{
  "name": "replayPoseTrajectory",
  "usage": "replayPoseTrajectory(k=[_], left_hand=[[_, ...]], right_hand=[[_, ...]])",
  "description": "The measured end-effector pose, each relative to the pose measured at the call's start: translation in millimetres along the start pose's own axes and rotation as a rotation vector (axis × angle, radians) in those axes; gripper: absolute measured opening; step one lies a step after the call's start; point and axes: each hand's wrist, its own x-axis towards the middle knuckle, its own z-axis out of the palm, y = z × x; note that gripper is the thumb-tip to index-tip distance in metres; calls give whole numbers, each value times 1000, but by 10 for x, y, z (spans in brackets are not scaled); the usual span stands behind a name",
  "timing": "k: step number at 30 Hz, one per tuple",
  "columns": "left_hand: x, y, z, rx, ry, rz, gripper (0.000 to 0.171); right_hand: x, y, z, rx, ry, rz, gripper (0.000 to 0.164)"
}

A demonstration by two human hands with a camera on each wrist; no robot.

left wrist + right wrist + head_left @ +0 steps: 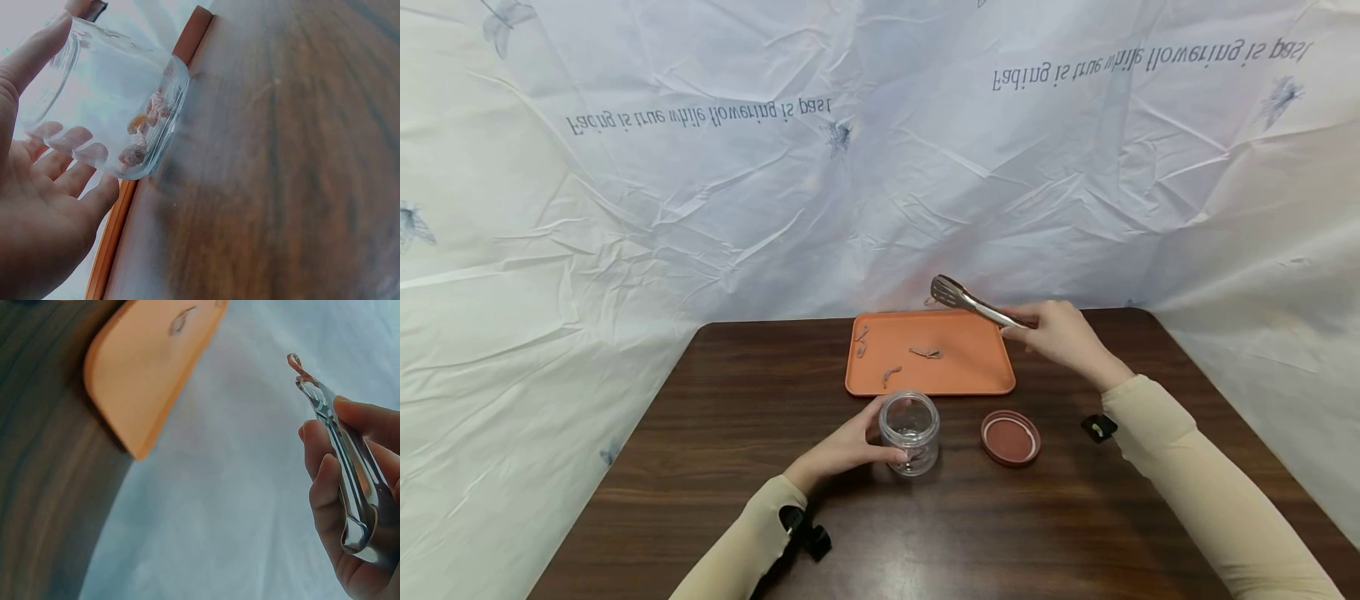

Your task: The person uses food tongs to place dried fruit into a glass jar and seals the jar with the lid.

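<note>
Fingers and thumb of my left hand point(847, 446) hold a clear, uncovered jar point(917, 458) round its side as it stands upright on the table. Several small brown and orange dried pieces point(139, 147) lie on the jar's bottom. Raised over the back of the orange tray point(973, 362), my right hand point(1060, 337) grips metal tongs point(981, 309). Their slotted tips, pointing left, pinch a small curled brown strip point(294, 360). More dried brown strips point(927, 353) are scattered on the tray, some near its left edge.
A reddish-brown round lid point(1011, 439) lies on the dark wooden table point(737, 400), right of the jar. White printed cloth point(760, 192) hangs close behind the table and at both sides.
</note>
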Motion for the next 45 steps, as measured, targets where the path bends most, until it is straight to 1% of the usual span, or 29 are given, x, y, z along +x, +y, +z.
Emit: replayPoseTrajectory(k=[5, 9, 13, 19, 23, 26, 31, 36, 40, 45], left_hand=[[-3, -4, 1, -6, -4, -2, 86], [-5, -12, -4, -9, -8, 3, 85], [-17, -13, -10, -9, -11, 6, 85], [-21, -9, -14, -9, -10, 16, 85], [-15, -6, -13, -12, -9, 10, 85], [-14, -7, -9, -15, -11, 3, 86], [-1, -11, -6, -6, -13, 25, 87], [10, -21, -10, 2, -6, 24, 86], [17, -22, -12, 8, 0, 28, 85], [12, -19, -13, 16, 10, 0, 87]], right_hand=[[-127, -154, -127, -23, 27, -42, 46], [-225, -269, -211, -60, 71, -76, 45], [-327, -365, -240, -91, 106, -129, 43], [-507, -494, -273, -127, 124, -208, 41], [-641, -567, -296, -117, 92, -208, 41], [-742, -614, -294, -102, 46, -191, 41], [-873, -683, -268, -97, -10, -201, 39], [-951, -700, -234, -116, -26, -254, 37], [-980, -693, -178, -139, -36, -318, 35], [-985, -686, -97, -161, -67, -377, 35]])
